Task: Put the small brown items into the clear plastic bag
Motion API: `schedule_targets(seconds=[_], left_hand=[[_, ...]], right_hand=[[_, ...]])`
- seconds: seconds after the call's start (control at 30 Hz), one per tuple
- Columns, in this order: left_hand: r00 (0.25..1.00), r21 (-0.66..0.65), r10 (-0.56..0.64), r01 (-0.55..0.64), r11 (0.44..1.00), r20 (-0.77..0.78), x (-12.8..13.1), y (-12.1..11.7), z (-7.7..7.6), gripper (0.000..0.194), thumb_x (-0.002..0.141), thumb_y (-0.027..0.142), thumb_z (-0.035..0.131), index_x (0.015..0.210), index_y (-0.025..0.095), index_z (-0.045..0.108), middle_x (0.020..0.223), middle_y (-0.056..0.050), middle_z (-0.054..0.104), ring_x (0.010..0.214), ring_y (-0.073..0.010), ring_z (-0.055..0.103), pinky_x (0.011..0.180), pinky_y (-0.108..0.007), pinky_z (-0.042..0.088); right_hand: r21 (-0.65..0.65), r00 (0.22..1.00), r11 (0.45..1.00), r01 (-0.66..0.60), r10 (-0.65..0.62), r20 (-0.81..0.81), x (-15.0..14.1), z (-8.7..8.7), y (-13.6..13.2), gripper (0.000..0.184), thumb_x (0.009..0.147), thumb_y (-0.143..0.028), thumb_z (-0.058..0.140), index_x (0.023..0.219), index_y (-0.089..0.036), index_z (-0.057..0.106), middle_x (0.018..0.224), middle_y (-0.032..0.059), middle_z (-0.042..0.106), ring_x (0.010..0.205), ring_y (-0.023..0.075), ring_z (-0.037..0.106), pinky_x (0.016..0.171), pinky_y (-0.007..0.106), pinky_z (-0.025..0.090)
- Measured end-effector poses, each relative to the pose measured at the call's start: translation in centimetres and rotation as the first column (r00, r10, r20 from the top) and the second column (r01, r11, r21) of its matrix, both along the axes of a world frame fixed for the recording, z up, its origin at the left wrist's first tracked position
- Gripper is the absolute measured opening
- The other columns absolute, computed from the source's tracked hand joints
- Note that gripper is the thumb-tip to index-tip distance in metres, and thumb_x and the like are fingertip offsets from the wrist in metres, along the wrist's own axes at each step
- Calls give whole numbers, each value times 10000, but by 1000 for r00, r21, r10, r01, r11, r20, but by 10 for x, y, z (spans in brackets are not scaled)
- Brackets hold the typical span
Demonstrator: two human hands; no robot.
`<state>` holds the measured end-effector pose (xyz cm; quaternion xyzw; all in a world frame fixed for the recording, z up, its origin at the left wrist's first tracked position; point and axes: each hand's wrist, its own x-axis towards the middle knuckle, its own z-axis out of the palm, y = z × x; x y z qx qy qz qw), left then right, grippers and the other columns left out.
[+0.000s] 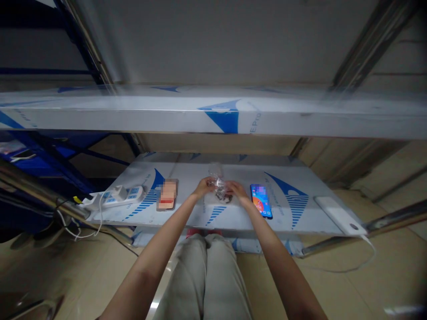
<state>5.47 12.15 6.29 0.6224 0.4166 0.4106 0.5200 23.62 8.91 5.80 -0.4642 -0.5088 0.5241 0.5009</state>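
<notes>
Two bare forearms [156,249] stretched forward and inward, left hand [203,187] and right hand [238,190] close together, backs up, wrists slightly bent

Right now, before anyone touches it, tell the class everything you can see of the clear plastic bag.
The clear plastic bag looks thin, crinkled and glossy, with light catching its folds. Its upper part stands loosely upward, while dark contents, too blurred to identify, gather low inside. The left hand and right hand hold it from either side, over the shelf and left of a phone. Whether its lower end touches the shelf cannot be told.
</notes>
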Motion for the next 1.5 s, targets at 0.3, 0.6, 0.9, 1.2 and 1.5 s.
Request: schedule_targets(seconds=[0.3,0.6,0.9,1.2,1.5], left_hand=[[987,176,-1,30,984,-164,23,45,-16,389,531,173,698,899,130,581,637,8,609,543,-75,528,536,-177,403],[982,185,-103,132,974,-161,18,41,-30,297,594,281,663,832,104,644,887,-110,650,811,-178,583,735,-269,428],[875,257,-2,145,955,-484,15,24,-31,146,631,221,612,748,161,676,770,-52,669,748,-177,587,729,-265,405],[822,294,75,116,949,-565,13,17,-15,186,630,269,622,780,172,673,678,-14,639,634,-131,547,616,-215,377],[809,299,31,181,937,-587,15,14,-15,143,632,236,621,735,155,679,647,-24,638,613,-131,545,582,-208,368]], right_hand=[[143,917,973,181,-219,333,14,-46,19,154,579,-304,593,634,-170,644,698,70,681,662,197,624,656,311,481],[223,843,952,210,-292,451,21,-64,21,154,625,-296,579,680,-180,664,725,54,682,667,183,612,645,282,457],[269,876,941,205,-299,379,17,-58,21,153,611,-287,598,697,-181,668,733,52,679,683,178,598,672,290,440],[288,865,948,133,-253,433,21,-48,23,150,570,-240,606,694,-183,668,727,41,674,665,169,581,649,280,432],[266,872,955,134,-241,425,20,-42,20,159,582,-269,592,696,-184,663,724,40,674,678,176,598,647,284,450]])
